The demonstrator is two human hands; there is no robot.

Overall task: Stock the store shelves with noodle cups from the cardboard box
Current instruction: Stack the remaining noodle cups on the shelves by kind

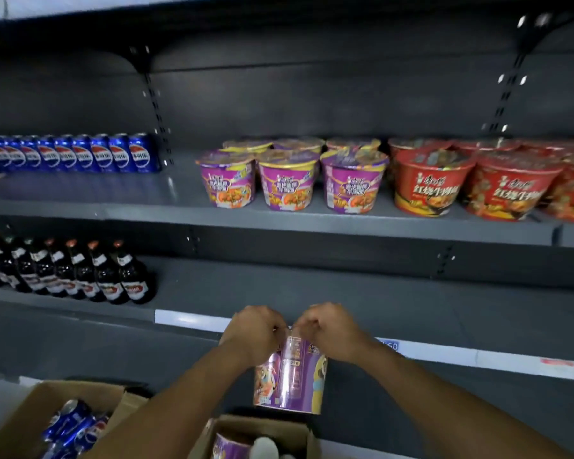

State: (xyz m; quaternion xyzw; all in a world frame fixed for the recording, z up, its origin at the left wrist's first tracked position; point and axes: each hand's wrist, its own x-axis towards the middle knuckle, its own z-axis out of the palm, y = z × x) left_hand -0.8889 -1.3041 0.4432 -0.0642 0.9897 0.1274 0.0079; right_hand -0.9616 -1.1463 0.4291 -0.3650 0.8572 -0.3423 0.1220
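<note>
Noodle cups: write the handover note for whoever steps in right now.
Left hand and right hand both pinch the top of a purple noodle cup, held above the cardboard box, in front of the lower shelf.
Done: purple noodle bowls and red noodle bowls stand on the upper shelf.
Left: shelve this cup; at least one more purple cup shows in the box.

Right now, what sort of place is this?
Likely a shop aisle: dark metal shelving holds rows of cola cans and noodle cups, with a price-label strip on the lower shelf edge.
</note>
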